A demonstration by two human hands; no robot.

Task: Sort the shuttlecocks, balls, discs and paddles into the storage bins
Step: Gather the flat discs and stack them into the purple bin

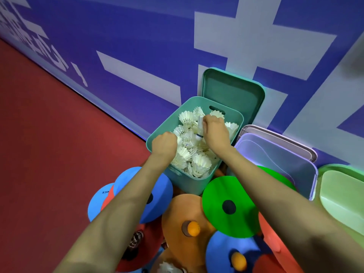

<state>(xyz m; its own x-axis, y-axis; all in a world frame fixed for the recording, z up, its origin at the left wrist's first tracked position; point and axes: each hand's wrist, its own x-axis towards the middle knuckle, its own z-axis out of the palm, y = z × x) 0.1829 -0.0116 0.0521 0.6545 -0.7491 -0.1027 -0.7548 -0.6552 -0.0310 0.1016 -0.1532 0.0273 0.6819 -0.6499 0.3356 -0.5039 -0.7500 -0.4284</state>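
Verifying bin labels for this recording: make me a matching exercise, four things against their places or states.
Things: 1 teal bin; 2 teal lid; 3 lavender bin; 4 light green bin.
Places: A standing against the wall; B farthest right; C holding shuttlecocks; D between two bins.
Pairs: 1-C; 2-A; 3-D; 4-B.

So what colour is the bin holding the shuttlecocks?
Teal; the bin shows best in the head view.
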